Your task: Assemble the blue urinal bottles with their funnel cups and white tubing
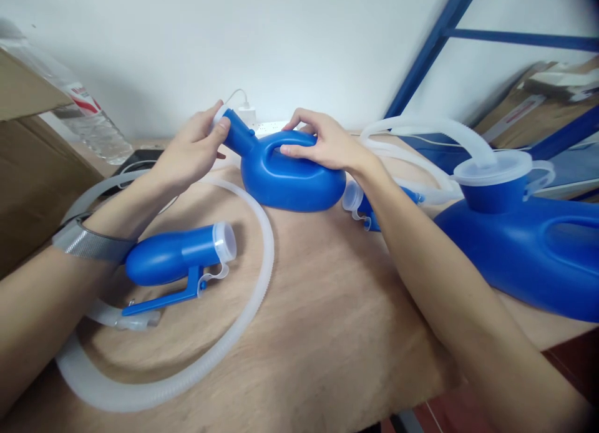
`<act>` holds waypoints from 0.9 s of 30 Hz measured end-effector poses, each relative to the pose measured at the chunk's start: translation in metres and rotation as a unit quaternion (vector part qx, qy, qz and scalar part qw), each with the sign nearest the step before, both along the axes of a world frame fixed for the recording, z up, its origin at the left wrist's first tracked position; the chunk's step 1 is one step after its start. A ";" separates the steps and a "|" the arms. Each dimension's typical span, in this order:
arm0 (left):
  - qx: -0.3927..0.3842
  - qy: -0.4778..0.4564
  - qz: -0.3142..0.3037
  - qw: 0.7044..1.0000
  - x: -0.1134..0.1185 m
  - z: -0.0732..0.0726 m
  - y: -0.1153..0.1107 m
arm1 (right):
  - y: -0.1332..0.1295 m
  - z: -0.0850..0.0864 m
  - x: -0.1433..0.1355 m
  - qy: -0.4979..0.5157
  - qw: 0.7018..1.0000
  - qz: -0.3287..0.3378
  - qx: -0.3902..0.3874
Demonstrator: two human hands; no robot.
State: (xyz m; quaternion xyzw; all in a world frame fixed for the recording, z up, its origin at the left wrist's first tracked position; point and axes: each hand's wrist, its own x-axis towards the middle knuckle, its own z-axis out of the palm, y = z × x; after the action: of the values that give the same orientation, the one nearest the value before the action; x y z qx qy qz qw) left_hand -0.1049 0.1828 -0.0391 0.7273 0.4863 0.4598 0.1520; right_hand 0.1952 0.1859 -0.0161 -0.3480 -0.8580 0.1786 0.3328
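Observation:
A blue plastic urinal bottle (292, 186) with a loop handle sits near the back of the table, its neck slanting up to the left. My left hand (199, 140) is closed around the white cap (221, 113) at the mouth of that neck. Over the bottle's handle lies my right hand (322, 140), thumb on one side and fingers on the other, gripping it. Below my left forearm rests a blue urinal funnel (173, 255) with a white cap and a thin side handle. A coiled translucent hose (264, 258) runs around it.
At right stands a larger blue bottle (510, 258) with a white lid and hose. Behind my right forearm lies another blue funnel piece (367, 205). A cardboard box (42, 165) and a water bottle (93, 118) are at left; a blue metal rack (430, 52) stands behind at right.

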 end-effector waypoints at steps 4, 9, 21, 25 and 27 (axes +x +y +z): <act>-0.076 0.018 -0.042 0.996 0.008 0.011 -0.015 | -0.003 0.003 -0.002 0.006 1.000 0.000 -0.029; -0.068 0.018 -0.046 0.996 0.016 0.018 -0.029 | -0.006 0.005 -0.004 0.018 0.999 0.000 -0.034; -0.045 0.037 -0.075 0.996 0.009 0.011 -0.020 | 0.003 0.043 -0.025 -0.050 0.997 0.060 -0.015; -0.026 0.056 -0.118 0.991 0.009 0.017 -0.026 | 0.022 0.049 -0.055 -0.056 0.986 0.155 -0.030; -0.018 0.063 -0.139 0.988 0.009 0.020 -0.029 | 0.026 0.046 -0.066 -0.049 0.980 0.184 -0.050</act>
State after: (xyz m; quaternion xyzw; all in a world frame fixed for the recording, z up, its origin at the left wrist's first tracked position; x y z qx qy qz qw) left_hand -0.0959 0.1539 -0.0187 0.8126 0.3975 0.3786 0.1959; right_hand 0.1291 0.2124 0.0299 -0.2082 -0.9127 0.2622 0.2342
